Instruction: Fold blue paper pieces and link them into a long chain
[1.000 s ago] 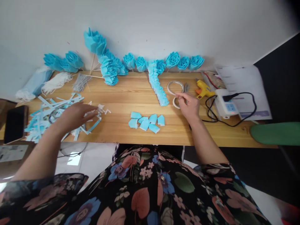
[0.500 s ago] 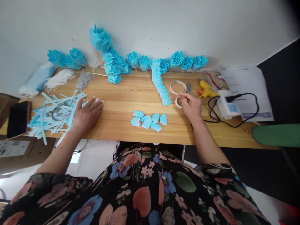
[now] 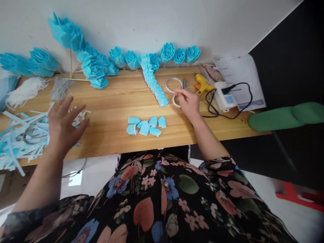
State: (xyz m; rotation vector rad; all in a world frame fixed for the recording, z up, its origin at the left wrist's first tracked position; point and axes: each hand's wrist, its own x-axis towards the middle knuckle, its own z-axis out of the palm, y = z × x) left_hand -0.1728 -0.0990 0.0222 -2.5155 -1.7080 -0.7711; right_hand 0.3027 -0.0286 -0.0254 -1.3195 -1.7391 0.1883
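My left hand (image 3: 63, 125) is raised above the right side of a heap of blue and white scrap strips (image 3: 19, 138), fingers spread and holding nothing. My right hand (image 3: 188, 103) has its fingers bent in a pinch beside two tape rolls, a larger one (image 3: 166, 85) and a smaller one (image 3: 175, 103) partly hidden by the hand. Whatever the fingertips hold, if anything, is too small to tell. Between my hands lie several cut blue petal pieces (image 3: 144, 129). Behind them a ruffled blue strip (image 3: 153, 82) of overlapping petals stretches toward the wall.
Several blue flowers (image 3: 167, 52) on sticks line the wall. Bundles of white cords (image 3: 26, 91) and grey wires (image 3: 60, 88) lie at left. On the right are a yellow glue gun (image 3: 204, 83), a power strip (image 3: 226, 98) with a black cable, papers (image 3: 240, 77) and a green object (image 3: 286, 116).
My left hand has lifted off the scraps and its fingers have spread. The right hand stays beside the tape rolls, pinched. The view has turned to the right.
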